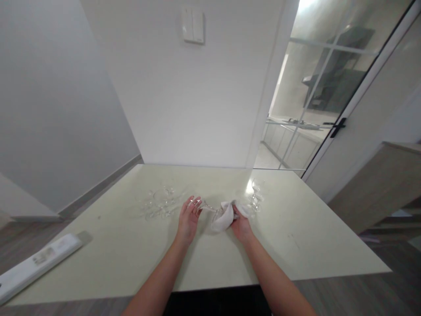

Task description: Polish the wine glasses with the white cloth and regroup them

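Note:
My left hand (pixel 188 218) grips the foot of a clear stemmed glass (pixel 207 206) that lies sideways between my hands above the pale table (pixel 131 245). My right hand (pixel 241 226) is closed on a white cloth (pixel 222 218) that is wrapped round the bowl of that glass. Several more clear glasses (pixel 160 202) stand in a group on the table to the left of my left hand. Another clear glass (pixel 255 196) stands just beyond my right hand.
A long white flat box (pixel 36 264) lies at the table's near left corner. A white wall with a light switch (pixel 193 26) rises behind the table. To the right are a glass door (pixel 329 87) with a black handle and a wooden cabinet (pixel 381 184).

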The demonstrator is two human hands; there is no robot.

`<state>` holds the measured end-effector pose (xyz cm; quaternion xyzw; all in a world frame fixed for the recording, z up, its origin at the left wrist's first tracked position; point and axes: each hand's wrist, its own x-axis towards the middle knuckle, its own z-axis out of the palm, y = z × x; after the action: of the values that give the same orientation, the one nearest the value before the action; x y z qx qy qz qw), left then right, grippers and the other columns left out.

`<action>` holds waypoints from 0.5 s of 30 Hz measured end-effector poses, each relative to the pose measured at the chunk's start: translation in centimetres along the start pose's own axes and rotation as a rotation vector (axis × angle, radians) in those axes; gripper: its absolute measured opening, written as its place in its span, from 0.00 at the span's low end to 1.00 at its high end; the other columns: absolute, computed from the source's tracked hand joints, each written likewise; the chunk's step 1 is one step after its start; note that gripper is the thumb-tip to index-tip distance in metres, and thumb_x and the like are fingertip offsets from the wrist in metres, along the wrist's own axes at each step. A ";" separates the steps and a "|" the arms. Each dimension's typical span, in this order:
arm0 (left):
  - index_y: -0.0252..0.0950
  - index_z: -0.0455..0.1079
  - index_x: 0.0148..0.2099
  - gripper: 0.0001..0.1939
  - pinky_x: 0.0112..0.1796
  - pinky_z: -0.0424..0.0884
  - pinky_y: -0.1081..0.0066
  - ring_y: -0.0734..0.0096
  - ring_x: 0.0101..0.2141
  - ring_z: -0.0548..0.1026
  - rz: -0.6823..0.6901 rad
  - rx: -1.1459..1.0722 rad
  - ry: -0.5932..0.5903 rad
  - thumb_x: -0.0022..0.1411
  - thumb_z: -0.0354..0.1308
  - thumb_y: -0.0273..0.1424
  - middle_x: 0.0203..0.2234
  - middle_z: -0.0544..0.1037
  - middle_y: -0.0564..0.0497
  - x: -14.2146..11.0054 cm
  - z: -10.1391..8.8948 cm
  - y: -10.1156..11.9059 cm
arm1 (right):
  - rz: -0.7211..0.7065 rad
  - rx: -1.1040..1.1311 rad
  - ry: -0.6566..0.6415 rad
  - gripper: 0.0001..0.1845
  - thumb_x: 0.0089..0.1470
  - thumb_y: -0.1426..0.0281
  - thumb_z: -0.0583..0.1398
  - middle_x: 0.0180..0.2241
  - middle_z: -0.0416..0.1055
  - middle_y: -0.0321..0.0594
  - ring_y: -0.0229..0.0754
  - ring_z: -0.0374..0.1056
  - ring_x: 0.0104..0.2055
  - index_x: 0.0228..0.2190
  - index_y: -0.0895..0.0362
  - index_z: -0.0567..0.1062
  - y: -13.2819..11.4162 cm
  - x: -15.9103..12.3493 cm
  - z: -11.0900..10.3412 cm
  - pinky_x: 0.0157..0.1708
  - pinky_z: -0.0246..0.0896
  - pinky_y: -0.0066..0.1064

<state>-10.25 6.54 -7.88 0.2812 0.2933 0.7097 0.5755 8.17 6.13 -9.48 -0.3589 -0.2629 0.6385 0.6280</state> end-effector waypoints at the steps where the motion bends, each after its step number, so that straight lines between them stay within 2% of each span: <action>1: 0.41 0.69 0.51 0.24 0.45 0.72 0.69 0.67 0.47 0.77 0.024 0.023 -0.005 0.54 0.68 0.39 0.49 0.78 0.46 0.0 -0.1 -0.1 | 0.048 -0.018 -0.073 0.23 0.42 0.53 0.67 0.40 0.79 0.42 0.50 0.72 0.47 0.38 0.54 0.77 0.1 -0.3 0.1 0.48 0.66 0.41; 4: 0.41 0.65 0.55 0.30 0.47 0.73 0.65 0.63 0.48 0.77 0.073 0.127 -0.106 0.51 0.71 0.37 0.50 0.77 0.44 -0.2 -0.1 -0.4 | 0.125 -0.037 -0.251 0.25 0.43 0.53 0.68 0.41 0.79 0.45 0.50 0.73 0.46 0.39 0.56 0.78 0.6 -1.1 0.9 0.49 0.65 0.42; 7: 0.42 0.60 0.59 0.37 0.48 0.73 0.60 0.61 0.45 0.78 0.080 0.241 -0.270 0.51 0.71 0.36 0.50 0.77 0.41 -0.9 0.2 -0.8 | 0.113 -0.063 -0.266 0.23 0.43 0.56 0.69 0.40 0.80 0.42 0.47 0.74 0.43 0.38 0.56 0.78 1.0 -1.3 1.4 0.50 0.65 0.40; 9: 0.43 0.58 0.61 0.37 0.48 0.73 0.59 0.61 0.46 0.79 0.119 0.327 -0.332 0.53 0.70 0.36 0.52 0.75 0.40 -1.6 0.4 -1.0 | 0.093 -0.102 -0.267 0.22 0.44 0.56 0.68 0.38 0.79 0.40 0.46 0.74 0.41 0.38 0.55 0.77 1.1 -1.2 1.4 0.48 0.66 0.39; 15: 0.42 0.59 0.62 0.36 0.47 0.74 0.58 0.57 0.49 0.77 0.309 0.548 -0.333 0.54 0.69 0.32 0.55 0.72 0.38 -3.5 1.0 -1.4 | -0.001 -0.232 -0.293 0.16 0.50 0.55 0.63 0.36 0.78 0.39 0.45 0.72 0.39 0.36 0.53 0.77 0.8 -0.9 1.3 0.44 0.66 0.37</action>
<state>-7.96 3.42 -8.47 0.5781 0.3289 0.6278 0.4043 6.65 5.29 -9.22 -0.3321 -0.4236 0.6490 0.5376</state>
